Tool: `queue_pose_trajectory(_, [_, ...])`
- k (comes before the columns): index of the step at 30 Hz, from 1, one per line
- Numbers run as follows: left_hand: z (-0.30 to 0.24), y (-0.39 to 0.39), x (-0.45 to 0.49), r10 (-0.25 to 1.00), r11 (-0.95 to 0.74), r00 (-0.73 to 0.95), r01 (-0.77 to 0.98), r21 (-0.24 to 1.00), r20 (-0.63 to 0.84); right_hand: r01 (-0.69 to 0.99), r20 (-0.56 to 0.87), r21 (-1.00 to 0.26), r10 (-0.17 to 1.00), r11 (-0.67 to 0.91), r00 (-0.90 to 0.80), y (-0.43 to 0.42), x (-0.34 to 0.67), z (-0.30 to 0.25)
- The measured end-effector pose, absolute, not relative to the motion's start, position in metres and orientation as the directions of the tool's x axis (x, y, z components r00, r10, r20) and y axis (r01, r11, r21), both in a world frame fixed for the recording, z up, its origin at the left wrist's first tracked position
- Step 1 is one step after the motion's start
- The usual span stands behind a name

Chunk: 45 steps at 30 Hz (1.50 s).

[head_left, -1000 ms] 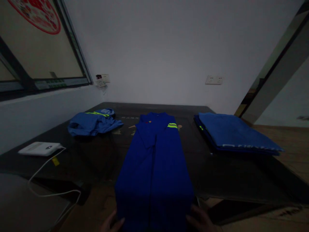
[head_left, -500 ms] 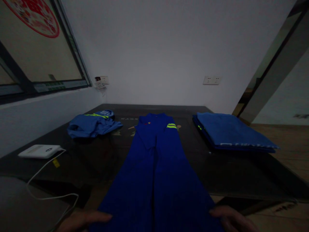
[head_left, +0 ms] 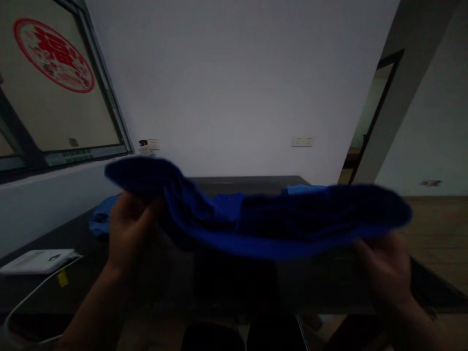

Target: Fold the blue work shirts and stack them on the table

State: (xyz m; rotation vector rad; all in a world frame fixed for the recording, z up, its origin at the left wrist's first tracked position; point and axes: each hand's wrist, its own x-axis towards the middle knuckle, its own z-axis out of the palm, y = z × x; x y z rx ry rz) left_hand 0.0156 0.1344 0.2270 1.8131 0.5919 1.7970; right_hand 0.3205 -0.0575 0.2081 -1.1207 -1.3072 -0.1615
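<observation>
Raised in front of me is the lower part of a dark blue work coverall point(head_left: 292, 222), its leg ends spread sideways and sagging in the middle. My left hand point(head_left: 127, 226) has its fingers closed on the left leg end. At the other leg end my right hand point(head_left: 389, 263) grips the cloth from below, partly hidden and blurred. Behind the lifted cloth, the coverall's upper part lies on the dark table point(head_left: 241, 183), mostly covered from view.
A crumpled blue garment point(head_left: 102, 217) lies on the left of the table. Nearer, a white box-shaped device point(head_left: 40, 262) trails a white cable point(head_left: 40, 285). Folded blue clothing point(head_left: 303, 189) shows at the back right. A wall with sockets point(head_left: 302, 141) stands behind the table.
Both hands have risen, lifting the coverall's leg ends from the near table edge up and forward. The view has tilted upward a little.
</observation>
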Motion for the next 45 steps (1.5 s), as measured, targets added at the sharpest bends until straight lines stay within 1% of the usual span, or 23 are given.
queue_pose_trajectory(2, [0.247, 0.153, 0.040, 0.598, -0.792, -0.011, -0.165, 0.588, 0.801, 0.577, 0.845, -0.534, 0.405, 0.617, 0.349, -0.027, 0.327, 0.226])
queue_pose_trajectory(3, [0.254, 0.167, 0.052, 0.590, -0.785, 0.015, -0.225, 0.578, 0.807, 0.528, 0.841, -0.541, 0.408, 0.655, 0.355, -0.009, 0.330, 0.234])
queue_pose_trajectory(5, [0.256, 0.200, 0.074, 0.612, -0.728, 0.124, -0.297, 0.618, 0.781, 0.428, 0.800, -0.599, 0.483, 0.677, 0.356, 0.034, 0.338, 0.243])
queue_pose_trajectory(8, [0.236, 0.260, 0.097, 0.731, -0.552, 0.279, -0.296, 0.780, 0.623, 0.247, 0.645, -0.761, 0.659, 0.600, 0.387, 0.107, 0.359, 0.236])
queue_pose_trajectory(10, [0.212, 0.299, 0.107, 0.830, -0.406, 0.307, -0.238, 0.883, 0.465, 0.110, 0.502, -0.856, 0.758, 0.506, 0.416, 0.154, 0.376, 0.219])
queue_pose_trajectory(12, [0.185, 0.332, 0.113, 0.911, -0.264, 0.286, -0.146, 0.953, 0.296, 0.015, 0.351, -0.924, 0.831, 0.382, 0.432, 0.197, 0.392, 0.196])
queue_pose_trajectory(15, [0.144, 0.369, 0.121, 0.955, -0.120, 0.272, -0.022, 0.993, 0.121, 0.001, 0.116, -0.992, 0.904, 0.127, 0.412, 0.247, 0.408, 0.156])
queue_pose_trajectory(18, [0.103, 0.393, 0.125, 0.964, -0.015, 0.266, 0.100, 0.995, -0.012, 0.042, -0.061, -0.996, 0.918, -0.084, 0.392, 0.279, 0.414, 0.116])
queue_pose_trajectory(22, [0.062, 0.416, 0.124, 0.950, 0.132, 0.247, 0.238, 0.962, -0.191, 0.082, -0.169, -0.972, 0.897, -0.221, 0.408, 0.299, 0.422, 0.072])
queue_pose_trajectory(26, [0.048, 0.431, 0.119, 0.912, 0.224, 0.280, 0.272, 0.936, -0.300, 0.125, -0.212, -0.950, 0.888, -0.285, 0.409, 0.306, 0.433, 0.049])
queue_pose_trajectory(30, [0.050, 0.439, 0.116, 0.903, 0.226, 0.298, 0.287, 0.931, -0.310, 0.225, -0.174, -0.927, 0.878, -0.298, 0.445, 0.318, 0.440, 0.046])
queue_pose_trajectory(34, [0.055, 0.447, 0.113, 0.944, 0.144, 0.238, 0.330, 0.933, -0.230, 0.376, -0.086, -0.874, 0.859, -0.308, 0.505, 0.332, 0.447, 0.052])
queue_pose_trajectory(36, [0.056, 0.452, 0.112, 0.966, 0.094, 0.189, 0.381, 0.920, -0.177, 0.447, -0.061, -0.826, 0.844, -0.342, 0.533, 0.338, 0.449, 0.054])
queue_pose_trajectory(41, [0.045, 0.457, 0.115, 0.995, -0.013, 0.090, 0.580, 0.815, -0.048, 0.590, -0.023, -0.672, 0.809, -0.447, 0.587, 0.341, 0.438, 0.049])
queue_pose_trajectory(45, [0.039, 0.451, 0.114, 0.993, -0.112, 0.111, 0.687, 0.718, 0.048, 0.687, 0.050, -0.575, 0.820, -0.443, 0.571, 0.332, 0.422, 0.046])
